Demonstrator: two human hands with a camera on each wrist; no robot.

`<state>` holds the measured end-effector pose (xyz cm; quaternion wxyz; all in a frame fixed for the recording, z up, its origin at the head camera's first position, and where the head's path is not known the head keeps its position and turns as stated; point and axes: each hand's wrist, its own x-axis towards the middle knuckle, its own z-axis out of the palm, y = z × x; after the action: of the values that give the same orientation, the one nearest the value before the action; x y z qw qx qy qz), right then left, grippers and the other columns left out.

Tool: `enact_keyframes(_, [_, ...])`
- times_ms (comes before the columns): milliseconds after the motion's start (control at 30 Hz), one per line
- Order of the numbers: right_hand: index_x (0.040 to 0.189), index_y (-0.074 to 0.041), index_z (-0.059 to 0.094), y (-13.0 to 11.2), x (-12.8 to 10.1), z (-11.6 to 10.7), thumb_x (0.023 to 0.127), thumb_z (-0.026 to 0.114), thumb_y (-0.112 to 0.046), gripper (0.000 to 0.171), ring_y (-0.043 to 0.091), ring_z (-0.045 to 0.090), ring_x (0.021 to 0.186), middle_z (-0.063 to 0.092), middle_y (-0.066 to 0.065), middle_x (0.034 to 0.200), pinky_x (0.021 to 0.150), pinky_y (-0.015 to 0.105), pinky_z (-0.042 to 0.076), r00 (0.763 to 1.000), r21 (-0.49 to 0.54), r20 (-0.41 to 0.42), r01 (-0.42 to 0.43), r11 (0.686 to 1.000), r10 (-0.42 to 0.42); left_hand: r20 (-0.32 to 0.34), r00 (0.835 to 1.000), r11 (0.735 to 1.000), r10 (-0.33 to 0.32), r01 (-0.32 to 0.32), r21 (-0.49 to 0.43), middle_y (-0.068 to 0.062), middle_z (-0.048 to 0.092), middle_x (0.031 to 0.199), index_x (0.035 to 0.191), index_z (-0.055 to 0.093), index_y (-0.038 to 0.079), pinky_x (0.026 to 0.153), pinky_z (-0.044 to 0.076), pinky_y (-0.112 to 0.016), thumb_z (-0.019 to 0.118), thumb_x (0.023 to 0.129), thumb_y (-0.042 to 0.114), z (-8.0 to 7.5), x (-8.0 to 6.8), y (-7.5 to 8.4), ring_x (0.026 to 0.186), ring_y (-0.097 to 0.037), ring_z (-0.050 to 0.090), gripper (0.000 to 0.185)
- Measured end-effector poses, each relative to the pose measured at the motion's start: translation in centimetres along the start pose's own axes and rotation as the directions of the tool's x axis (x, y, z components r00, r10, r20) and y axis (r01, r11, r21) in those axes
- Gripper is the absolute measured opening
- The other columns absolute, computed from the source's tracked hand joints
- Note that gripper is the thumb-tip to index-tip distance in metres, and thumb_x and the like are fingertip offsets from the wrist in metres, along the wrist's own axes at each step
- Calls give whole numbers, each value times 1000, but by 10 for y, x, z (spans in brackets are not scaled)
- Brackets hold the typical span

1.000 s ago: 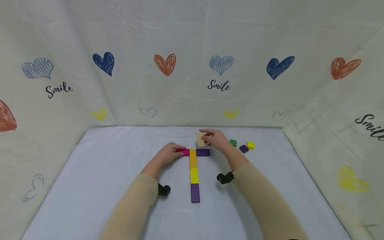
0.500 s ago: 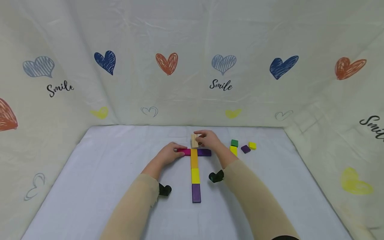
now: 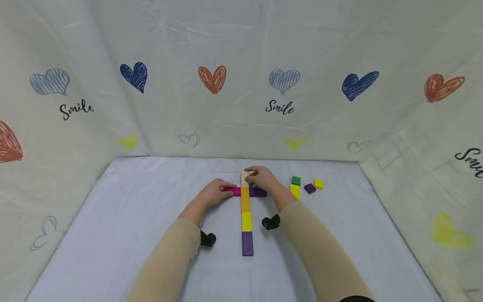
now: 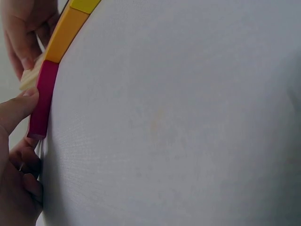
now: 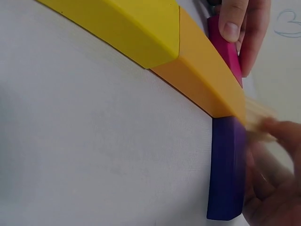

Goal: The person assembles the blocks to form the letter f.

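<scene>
Head: my left hand [image 3: 213, 193] pinches the smooth magenta bar [image 3: 236, 191], my right hand [image 3: 263, 178] a pale, striped wooden block [image 3: 243, 179] at the orange bar [image 3: 245, 200]. Left wrist: the magenta bar looks straight-edged. Right wrist: the wooden block blurs.

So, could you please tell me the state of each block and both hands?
Left hand: gripping magenta block
Right hand: pinching pale wooden block
Magenta block: flat, gripped
Pale wooden block: pinched, beyond orange block
Orange block: flat, unheld
Column's yellow block: flat, unheld
Column's purple block: flat, unheld
Crossbar's purple block: flat, abutting orange block
Green block: unheld
Yellow block near green block: unheld
Loose purple block: unheld, askew
Yellow cube: unheld
</scene>
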<state>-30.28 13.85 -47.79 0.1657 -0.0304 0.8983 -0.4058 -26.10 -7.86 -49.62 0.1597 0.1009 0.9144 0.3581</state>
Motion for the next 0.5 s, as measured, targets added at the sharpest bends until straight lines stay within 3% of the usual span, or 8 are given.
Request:
enact_keyframes(267, [140,-15,57,-8,-2,-1,95,67,-26,48,26,57,103,62,13,124,97,41,48,1000,-149,28,15,989,-11,-1,1000,1000,8,-8,-4,-7,57,126,128,69,30,104,42,-48,68,95,32,0,-1,0,114,-26,52,33])
enact_keyframes(500, [140,-16,58,-10,0,0,95,67,-27,47,26,57,103,62,13,124,97,41,48,999,-201,34,-4,980,11,-3,1000,1000,3,-3,-2,-7,57,127,128,69,30,104,42,-49,68,95,33,0,-1,-1,115,-27,52,34])
